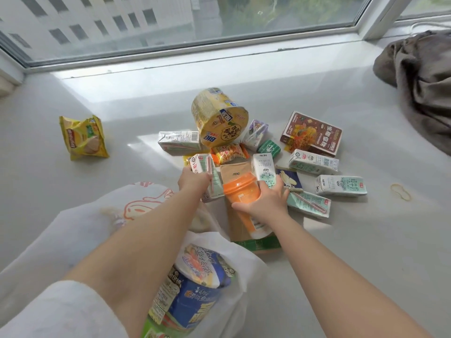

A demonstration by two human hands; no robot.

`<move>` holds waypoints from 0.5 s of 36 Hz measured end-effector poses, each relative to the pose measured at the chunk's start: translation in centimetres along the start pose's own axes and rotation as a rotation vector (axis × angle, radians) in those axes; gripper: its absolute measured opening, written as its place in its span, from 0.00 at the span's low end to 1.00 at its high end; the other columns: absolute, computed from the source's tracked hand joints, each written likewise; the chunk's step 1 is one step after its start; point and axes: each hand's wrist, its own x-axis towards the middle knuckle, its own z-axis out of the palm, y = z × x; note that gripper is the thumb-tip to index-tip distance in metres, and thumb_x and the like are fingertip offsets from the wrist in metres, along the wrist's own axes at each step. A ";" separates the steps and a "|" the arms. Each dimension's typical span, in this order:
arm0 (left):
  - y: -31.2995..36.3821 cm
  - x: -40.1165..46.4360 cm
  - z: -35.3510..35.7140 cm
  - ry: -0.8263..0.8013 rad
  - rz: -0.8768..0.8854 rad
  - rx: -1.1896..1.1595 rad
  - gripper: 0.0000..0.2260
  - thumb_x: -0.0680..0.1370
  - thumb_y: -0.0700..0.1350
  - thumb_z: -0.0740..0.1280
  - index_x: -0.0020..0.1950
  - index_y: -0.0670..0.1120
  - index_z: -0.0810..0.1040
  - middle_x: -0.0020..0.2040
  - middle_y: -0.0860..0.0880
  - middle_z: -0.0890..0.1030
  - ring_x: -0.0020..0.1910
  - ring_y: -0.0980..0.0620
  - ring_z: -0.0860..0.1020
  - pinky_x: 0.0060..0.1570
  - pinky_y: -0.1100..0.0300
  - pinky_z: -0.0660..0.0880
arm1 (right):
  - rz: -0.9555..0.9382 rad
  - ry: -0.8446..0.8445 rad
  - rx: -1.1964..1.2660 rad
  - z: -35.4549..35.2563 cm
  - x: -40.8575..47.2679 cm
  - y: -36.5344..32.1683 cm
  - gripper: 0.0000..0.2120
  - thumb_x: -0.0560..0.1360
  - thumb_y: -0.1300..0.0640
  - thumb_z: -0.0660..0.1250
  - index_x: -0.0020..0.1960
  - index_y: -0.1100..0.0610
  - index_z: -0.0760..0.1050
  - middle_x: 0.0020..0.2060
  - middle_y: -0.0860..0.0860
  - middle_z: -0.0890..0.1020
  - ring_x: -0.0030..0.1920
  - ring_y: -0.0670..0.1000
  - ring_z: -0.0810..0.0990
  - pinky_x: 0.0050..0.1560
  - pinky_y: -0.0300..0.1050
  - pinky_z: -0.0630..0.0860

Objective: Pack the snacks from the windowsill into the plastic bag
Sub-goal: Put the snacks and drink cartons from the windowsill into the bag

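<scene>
A pile of snacks lies on the pale windowsill [317, 240]. My left hand [192, 180] is closed around a white milk carton [202, 164] at the pile's near left. My right hand [264, 203] grips an orange cup [240, 191] lying on its side, and also presses a second white milk carton [263, 168]. The white plastic bag [241, 264] lies open below my arms, with a blue instant-noodle bowl [197, 281] inside. A yellow noodle bowl [219, 117] lies tipped at the back of the pile.
A yellow chip bag [83, 137] stands apart at the left. A brown box [311, 132] and several milk cartons [313, 162] spread to the right. Grey cloth [419, 76] is heaped at the far right. A rubber band [400, 191] lies near the cartons. The window runs along the back.
</scene>
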 end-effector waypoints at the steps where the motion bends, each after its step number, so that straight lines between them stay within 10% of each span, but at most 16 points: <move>1: 0.0 -0.1 -0.1 -0.011 0.009 -0.026 0.18 0.75 0.42 0.69 0.64 0.46 0.73 0.57 0.45 0.80 0.54 0.45 0.79 0.49 0.53 0.78 | 0.000 -0.012 0.027 -0.3 -0.1 0.2 0.45 0.62 0.33 0.70 0.72 0.50 0.60 0.75 0.53 0.45 0.73 0.63 0.46 0.71 0.57 0.54; 6: 0.3 -1.0 -1.0 -0.105 0.016 -0.209 0.15 0.76 0.40 0.66 0.62 0.43 0.75 0.54 0.44 0.82 0.49 0.45 0.82 0.52 0.49 0.79 | 0.075 -0.038 0.423 -1.7 -1.0 1.0 0.44 0.63 0.42 0.76 0.73 0.55 0.62 0.74 0.49 0.53 0.73 0.55 0.57 0.71 0.56 0.62; 12: 1.1 -3.2 -1.5 -0.213 -0.061 -0.486 0.09 0.79 0.46 0.63 0.57 0.45 0.76 0.45 0.46 0.82 0.42 0.47 0.82 0.49 0.48 0.78 | 0.049 -0.091 0.820 -3.6 -2.2 0.9 0.18 0.69 0.56 0.73 0.55 0.52 0.69 0.54 0.52 0.77 0.51 0.51 0.75 0.51 0.44 0.69; 18: 0.5 -3.2 -1.7 -0.433 -0.141 -0.709 0.20 0.78 0.60 0.61 0.62 0.48 0.71 0.51 0.44 0.81 0.47 0.46 0.81 0.46 0.51 0.78 | 0.018 -0.038 0.635 -3.0 -2.5 0.6 0.35 0.64 0.50 0.77 0.67 0.54 0.67 0.60 0.52 0.76 0.59 0.54 0.76 0.58 0.51 0.72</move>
